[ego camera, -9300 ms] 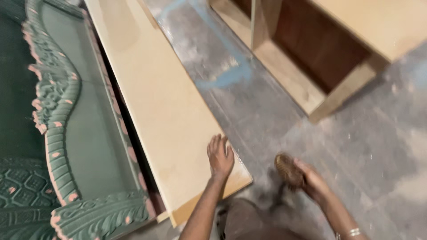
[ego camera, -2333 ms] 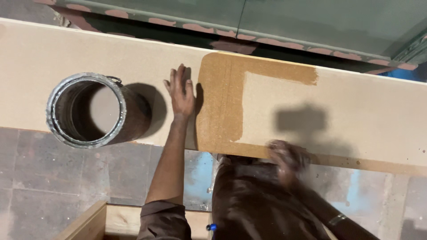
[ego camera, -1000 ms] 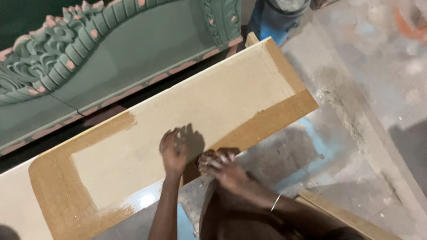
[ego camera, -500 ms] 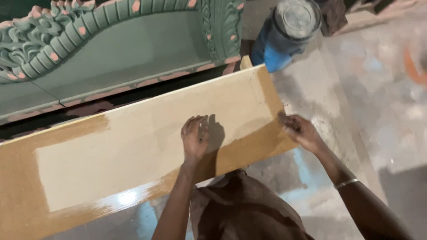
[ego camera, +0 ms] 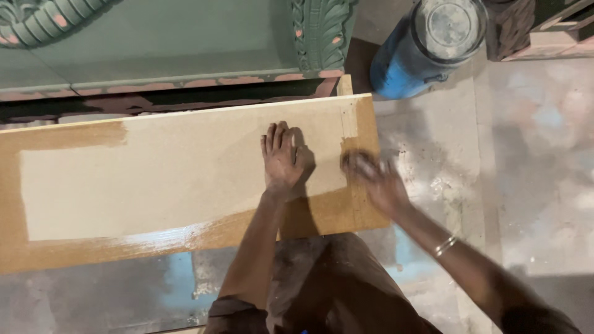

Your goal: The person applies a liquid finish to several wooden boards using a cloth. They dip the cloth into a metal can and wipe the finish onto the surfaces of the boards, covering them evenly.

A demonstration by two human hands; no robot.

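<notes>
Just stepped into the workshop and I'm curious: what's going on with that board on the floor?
A person crouches over a long pale board, left hand pressed flat on it. The right hand, blurred in motion, works at the board's right end, where a darker, wet-looking band frames the edges. Whether it holds anything cannot be told. A green carved panel lies beyond the board, and a blue container stands near its far right corner.

A blue drum [ego camera: 427,49] with a dusty grey lid stands beyond the right hand, well apart. A green carved panel [ego camera: 185,43] with pink-tipped ornament lies beyond the left hand. Stained concrete floor [ego camera: 526,173] spreads to the right.
</notes>
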